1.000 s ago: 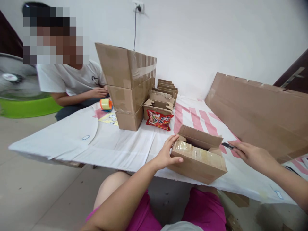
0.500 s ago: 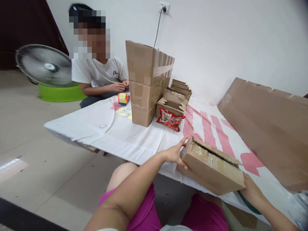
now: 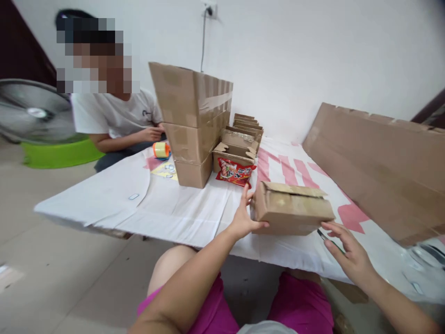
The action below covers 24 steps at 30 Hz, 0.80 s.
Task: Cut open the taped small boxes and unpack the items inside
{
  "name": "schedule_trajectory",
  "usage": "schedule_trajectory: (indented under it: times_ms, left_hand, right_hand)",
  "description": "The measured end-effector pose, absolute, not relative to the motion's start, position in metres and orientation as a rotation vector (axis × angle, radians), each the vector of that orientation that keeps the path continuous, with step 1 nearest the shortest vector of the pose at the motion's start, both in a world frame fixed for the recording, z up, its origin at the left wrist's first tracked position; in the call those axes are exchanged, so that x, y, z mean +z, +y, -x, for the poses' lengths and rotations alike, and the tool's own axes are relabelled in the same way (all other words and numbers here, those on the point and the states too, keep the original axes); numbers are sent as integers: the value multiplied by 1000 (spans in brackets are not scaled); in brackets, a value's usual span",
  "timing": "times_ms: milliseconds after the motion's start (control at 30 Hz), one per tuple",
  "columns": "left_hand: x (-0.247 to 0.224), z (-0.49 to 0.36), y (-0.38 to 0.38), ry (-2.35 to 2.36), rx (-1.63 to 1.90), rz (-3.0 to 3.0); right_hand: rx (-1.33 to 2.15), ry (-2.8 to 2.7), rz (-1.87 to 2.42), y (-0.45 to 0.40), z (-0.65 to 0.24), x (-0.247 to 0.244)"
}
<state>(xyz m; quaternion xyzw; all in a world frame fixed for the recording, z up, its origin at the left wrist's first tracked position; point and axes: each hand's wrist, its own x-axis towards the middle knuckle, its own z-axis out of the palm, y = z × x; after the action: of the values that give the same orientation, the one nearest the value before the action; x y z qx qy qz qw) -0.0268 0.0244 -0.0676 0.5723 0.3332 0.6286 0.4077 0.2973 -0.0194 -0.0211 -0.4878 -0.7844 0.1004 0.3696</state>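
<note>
A brown cardboard box (image 3: 295,211), its top flap edge slightly raised, rests on the cloth-covered table near the front edge. My left hand (image 3: 243,218) grips the box's left end, thumb along the front face and fingers at the far side. Beside the right end is my right hand (image 3: 349,253), fingers apart, fingertips close to or touching the lower corner. A thin dark object (image 3: 328,239) lies by those fingers; its kind is unclear. Just beyond the box, a red printed packet (image 3: 234,172) leans against an open cardboard box (image 3: 232,150).
A tall stack of taped boxes (image 3: 189,146) stands left of several open boxes in a row. A tape roll (image 3: 161,150) sits near a seated person (image 3: 118,120). A large cardboard sheet (image 3: 375,171) leans at right. A fan (image 3: 36,112) stands far left.
The box has gone from tilted in both hands to level on the table, slightly farther from me. My right hand has come off its end and opened. The view has turned right.
</note>
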Motion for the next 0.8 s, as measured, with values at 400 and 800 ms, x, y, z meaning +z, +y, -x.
schedule_trajectory:
  times_ms: [400,800]
  left_hand:
    - [-94,60,34,458,1255,-697]
    - [-81,33,29,892,1100,-1667]
  right_hand:
    - [44,-2188,897,-55,-270,-7]
    - [424,-1601,1547,0,-339,-53]
